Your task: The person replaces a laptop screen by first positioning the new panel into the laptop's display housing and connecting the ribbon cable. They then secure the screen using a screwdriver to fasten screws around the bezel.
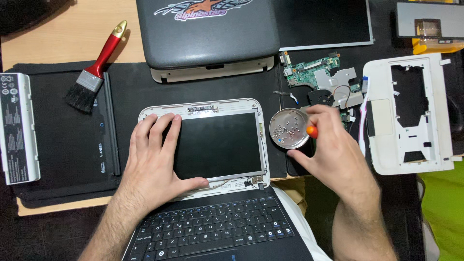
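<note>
The left hand (154, 157) lies flat on the dark screen (217, 144) of a small white laptop, fingers spread and holding nothing, the thumb stretched along the screen's lower edge. The screen sits bare in its white frame (200, 107), the bezel off, with the black keyboard (217, 229) below it, nearest the person.

The right hand (333, 150) hovers just right of the screen, fingers curled shut around a small tool (312, 131) — only its orange tip shows, so what kind it is cannot be told. The tip sits at the right rim of a round metal dish (289, 127) holding many small screws, which stands just beside the laptop's right edge.

Around it – a green circuit board (319, 77) with a fan behind the dish, and a white palmrest shell (411, 113) to the right. A second, closed grey laptop (208, 36) lies beyond the screen. To the left are a red-handled brush (94, 70) and, at the far left edge, a white battery (17, 128). All of it rests on a black mat (67, 145) over a wooden table (63, 34).
</note>
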